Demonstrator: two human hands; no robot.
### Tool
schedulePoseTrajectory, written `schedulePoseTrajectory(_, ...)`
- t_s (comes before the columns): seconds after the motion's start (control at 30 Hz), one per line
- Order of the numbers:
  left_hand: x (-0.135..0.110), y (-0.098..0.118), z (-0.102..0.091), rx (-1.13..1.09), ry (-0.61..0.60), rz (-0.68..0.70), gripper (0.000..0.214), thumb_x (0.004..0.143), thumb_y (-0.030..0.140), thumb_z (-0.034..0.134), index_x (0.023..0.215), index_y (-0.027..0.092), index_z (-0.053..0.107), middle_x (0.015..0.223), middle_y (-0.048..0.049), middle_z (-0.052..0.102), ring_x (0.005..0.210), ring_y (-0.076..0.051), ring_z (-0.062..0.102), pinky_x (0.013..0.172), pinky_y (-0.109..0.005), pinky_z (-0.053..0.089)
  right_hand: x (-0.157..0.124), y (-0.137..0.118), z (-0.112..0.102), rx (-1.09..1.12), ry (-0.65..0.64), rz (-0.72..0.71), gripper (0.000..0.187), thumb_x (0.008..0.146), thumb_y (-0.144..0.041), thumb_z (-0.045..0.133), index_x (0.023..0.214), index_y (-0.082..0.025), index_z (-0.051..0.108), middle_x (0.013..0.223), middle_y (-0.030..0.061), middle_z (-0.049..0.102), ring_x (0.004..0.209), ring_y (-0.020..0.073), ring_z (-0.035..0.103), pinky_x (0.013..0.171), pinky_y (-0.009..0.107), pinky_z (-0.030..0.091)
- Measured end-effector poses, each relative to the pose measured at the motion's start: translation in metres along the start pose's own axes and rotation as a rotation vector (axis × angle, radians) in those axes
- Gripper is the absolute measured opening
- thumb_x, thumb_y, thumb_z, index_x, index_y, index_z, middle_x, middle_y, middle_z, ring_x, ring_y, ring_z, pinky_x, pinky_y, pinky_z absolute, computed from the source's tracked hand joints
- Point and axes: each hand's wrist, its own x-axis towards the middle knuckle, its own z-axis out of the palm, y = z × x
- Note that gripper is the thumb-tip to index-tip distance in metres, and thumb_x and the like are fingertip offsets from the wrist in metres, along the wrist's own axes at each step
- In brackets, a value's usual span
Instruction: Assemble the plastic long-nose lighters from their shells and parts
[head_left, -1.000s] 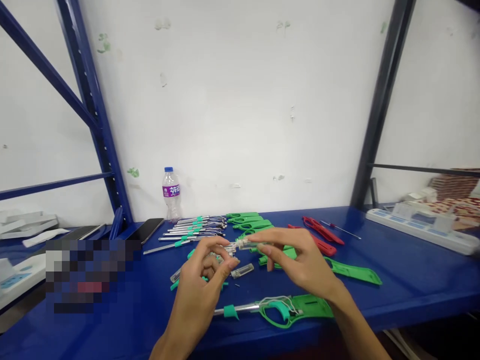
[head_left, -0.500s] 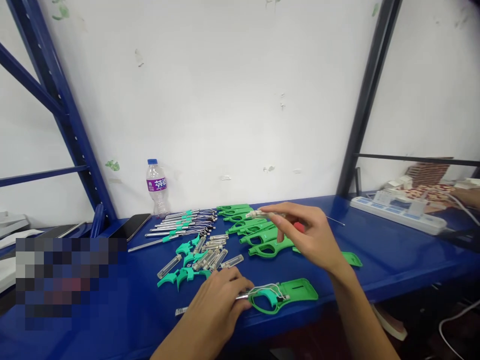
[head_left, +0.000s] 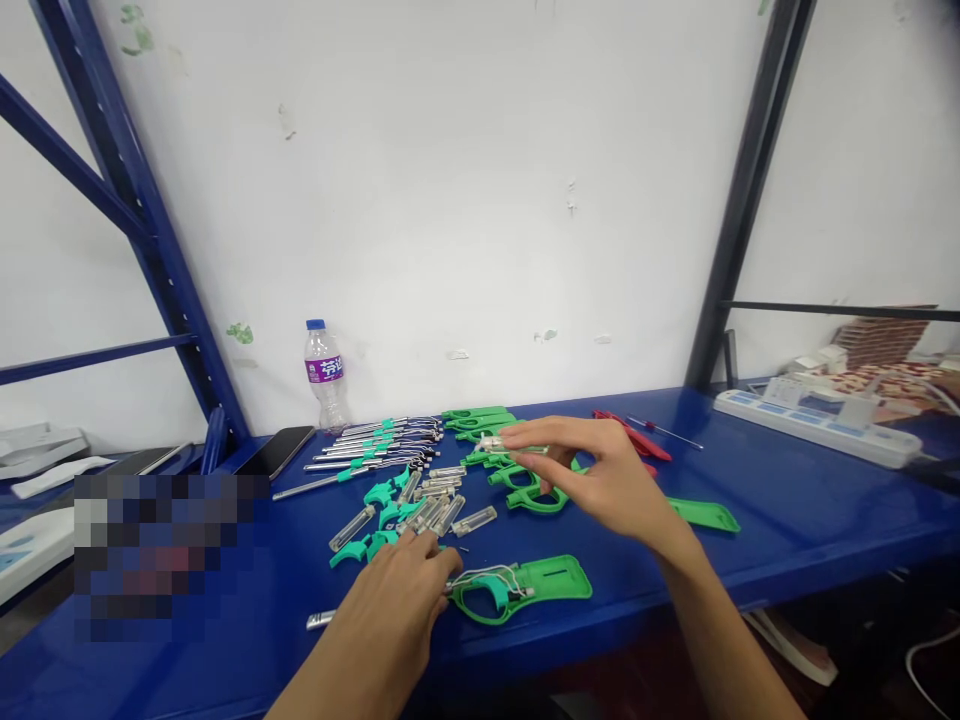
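My right hand (head_left: 596,475) hovers over the blue bench and pinches a small clear tube part (head_left: 491,443) between thumb and fingertips. My left hand (head_left: 394,600) rests low on the bench with its fingers curled over the metal rod (head_left: 321,619) of a green handle assembly (head_left: 525,587) that has white wires and a teal trigger. Just beyond the left hand lie several clear tube parts (head_left: 439,510) and teal triggers (head_left: 382,495).
Green handle shells (head_left: 484,425), red shells (head_left: 634,437) and rod assemblies (head_left: 375,450) lie on the blue bench (head_left: 787,520). A water bottle (head_left: 324,375) and a dark phone (head_left: 277,452) stand at the back left; a white power strip (head_left: 810,425) lies at right. Rack posts (head_left: 742,200) frame the wall.
My hands have parted: the left dropped onto the rod of the near green assembly, while the right carried the clear tube part away and holds it over the green shells. The camera shifted.
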Motion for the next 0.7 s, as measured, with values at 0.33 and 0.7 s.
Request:
schedulePoseTrajectory(0.33, 0.023, 0.041, 0.027, -0.184, 0.194, 0.084, 0.031, 0.109, 0.026, 0.048, 0.113, 0.021, 0.078, 0.111, -0.0114, 0.069, 0.108, -0.033, 0.063, 0.099, -0.054, 0.050, 0.000, 0.009, -0.001, -0.058, -0.021, -0.003, 0.017, 0.099, -0.034, 0.070, 0.107, -0.032, 0.086, 0.112, 0.0016, 0.084, 0.075, 0.0169, 0.078, 0.060, 0.029, 0.061)
schedulePoseTrajectory(0.7, 0.029, 0.039, 0.035, -0.272, 0.220, 0.024, 0.018, 0.100, 0.018, 0.064, 0.090, 0.022, 0.079, 0.095, -0.0058, 0.073, 0.094, -0.028, 0.070, 0.087, -0.043, 0.053, 0.001, 0.011, -0.002, -0.074, -0.038, -0.025, 0.019, 0.100, -0.031, 0.069, 0.108, -0.030, 0.086, 0.111, 0.0015, 0.084, 0.068, 0.0145, 0.075, 0.059, 0.028, 0.058)
